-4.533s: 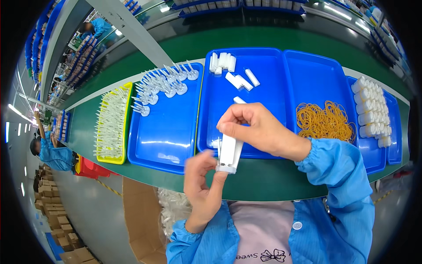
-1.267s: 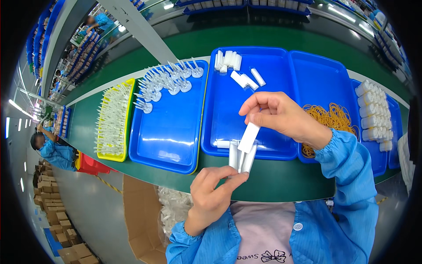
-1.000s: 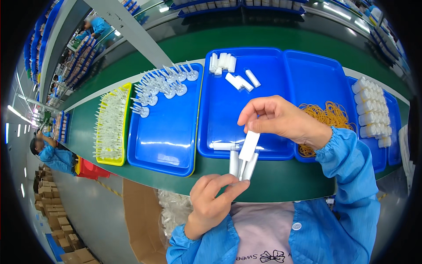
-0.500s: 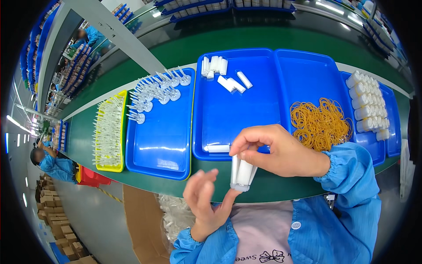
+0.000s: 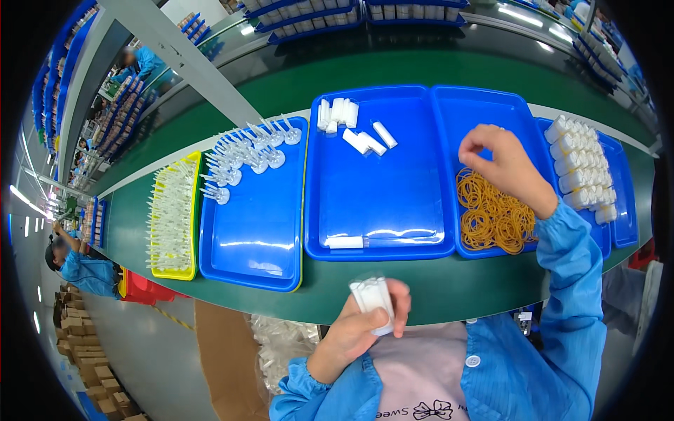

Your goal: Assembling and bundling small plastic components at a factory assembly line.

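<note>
My left hand (image 5: pixel 358 326) is closed around a small bundle of white tubes in clear wrap (image 5: pixel 373 303), just off the table's near edge. Over the blue tray of rubber bands, my right hand (image 5: pixel 504 163) has its fingers curled and thumb drawn in. Whatever it may be pinching is too small or hidden to make out. Tan rubber bands (image 5: pixel 491 214) lie heaped below that hand. In the middle blue tray (image 5: pixel 379 189), several wrapped white tubes (image 5: pixel 365 142) lie toward the back, and a single tube (image 5: pixel 346 243) rests by the front wall.
Clear round-based pieces with thin stems (image 5: pixel 246 151) stand in a left blue tray (image 5: pixel 253 224). Beside it, a yellow tray (image 5: pixel 188 270) is full of thin white pieces. Banded white bundles (image 5: pixel 579 165) are stacked at right. A cardboard box (image 5: pixel 221 351) stands below the table.
My right hand has let go of the tube bundle and moved up and right over the rubber bands. My left hand has closed around the bundle, which is now lower.
</note>
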`<state>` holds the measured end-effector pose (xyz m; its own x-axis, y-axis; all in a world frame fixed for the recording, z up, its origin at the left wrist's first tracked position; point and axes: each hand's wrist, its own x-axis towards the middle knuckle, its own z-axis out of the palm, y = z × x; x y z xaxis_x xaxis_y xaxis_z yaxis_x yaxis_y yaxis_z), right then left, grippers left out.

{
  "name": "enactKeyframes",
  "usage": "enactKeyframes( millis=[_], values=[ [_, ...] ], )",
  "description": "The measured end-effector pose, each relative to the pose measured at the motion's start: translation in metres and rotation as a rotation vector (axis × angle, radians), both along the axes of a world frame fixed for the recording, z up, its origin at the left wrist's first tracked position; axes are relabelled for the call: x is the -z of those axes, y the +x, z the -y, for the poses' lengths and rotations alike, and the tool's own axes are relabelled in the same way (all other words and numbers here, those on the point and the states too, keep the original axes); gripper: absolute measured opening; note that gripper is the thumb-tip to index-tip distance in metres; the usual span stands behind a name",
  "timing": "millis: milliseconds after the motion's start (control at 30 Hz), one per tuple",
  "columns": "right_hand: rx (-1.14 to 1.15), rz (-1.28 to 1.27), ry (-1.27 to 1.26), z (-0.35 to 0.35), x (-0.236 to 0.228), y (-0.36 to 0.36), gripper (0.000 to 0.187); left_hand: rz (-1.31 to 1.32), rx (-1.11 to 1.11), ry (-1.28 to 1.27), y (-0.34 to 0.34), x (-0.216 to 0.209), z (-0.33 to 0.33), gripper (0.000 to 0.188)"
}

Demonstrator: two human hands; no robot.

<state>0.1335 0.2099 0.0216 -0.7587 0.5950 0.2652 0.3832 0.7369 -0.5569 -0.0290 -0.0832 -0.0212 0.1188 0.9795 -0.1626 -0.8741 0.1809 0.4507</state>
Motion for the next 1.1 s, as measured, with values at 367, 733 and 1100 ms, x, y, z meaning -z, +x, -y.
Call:
enactKeyframes(
  millis=[367, 733, 1100],
  values=[
    [0.066, 0.039, 0.344, -0.006, 0.029, 0.007, 0.008, -0.497, -0.289, -0.022, 0.004, 0.002, 0.002, 0.051],
    [-0.343, -0.209, -0.223, 0.116, -0.023, -0.026, 0.008, -0.756, -0.362, -0.002, 0.019, 0.004, -0.039, 0.042],
    [-0.673, -0.032, 0.250, 0.167, -0.020, -0.025, 0.020, -1.603, -0.347, 0.031, 0.000, -0.003, -0.048, 0.036]
  ],
)
